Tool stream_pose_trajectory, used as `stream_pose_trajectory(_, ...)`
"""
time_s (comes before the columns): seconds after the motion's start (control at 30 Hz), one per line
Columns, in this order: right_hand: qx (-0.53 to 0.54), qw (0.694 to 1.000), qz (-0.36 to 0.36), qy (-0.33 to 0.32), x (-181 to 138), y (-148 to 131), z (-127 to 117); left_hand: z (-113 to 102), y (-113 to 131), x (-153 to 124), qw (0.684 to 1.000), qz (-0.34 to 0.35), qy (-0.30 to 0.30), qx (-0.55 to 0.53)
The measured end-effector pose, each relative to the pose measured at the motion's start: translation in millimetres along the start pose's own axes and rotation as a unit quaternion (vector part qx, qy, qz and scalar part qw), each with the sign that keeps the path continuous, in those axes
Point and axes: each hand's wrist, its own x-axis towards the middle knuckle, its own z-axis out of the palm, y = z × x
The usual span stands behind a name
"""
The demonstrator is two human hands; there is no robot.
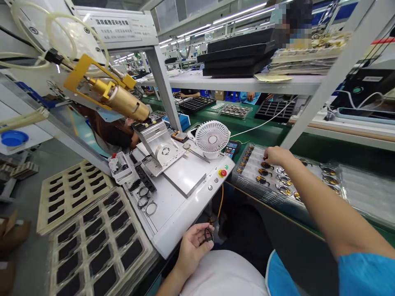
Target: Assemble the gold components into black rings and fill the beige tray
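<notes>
My left hand point(194, 246) is low, in front of my body, its fingers and thumb closed around a small black ring point(208, 234). My right hand point(278, 156) reaches out over a clear plastic tray point(271, 199), fingertips pinched together and pointing down; what they hold, if anything, is hidden. Beneath and beside that hand, several round parts with dark rims and amber insides, such as this round part point(261, 179), lie in the tray's pockets. Some of the tray is hidden by my right forearm.
A white machine bench point(197, 205) carries a metal fixture point(166, 152), a small fan point(212, 137), a red emergency button point(222, 173) and several loose rings point(151, 208). A gold spindle point(128, 102) hangs above. Stacked trays point(101, 242) with black inserts stand at left.
</notes>
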Motion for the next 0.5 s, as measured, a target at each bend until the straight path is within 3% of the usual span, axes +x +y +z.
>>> stream_pose_trajectory(0.27,-0.018,1.000,-0.022,0.011,-5.2,1.2,2.2,4.9,2.2,1.5,1.000,-0.015,-0.019,-0.010)
stream_pose_trajectory(0.5,0.024,0.997,0.025,0.067,-22.3,-0.1,6.7,1.4,2.3,-4.1,0.998,-0.013,-0.028,-0.057)
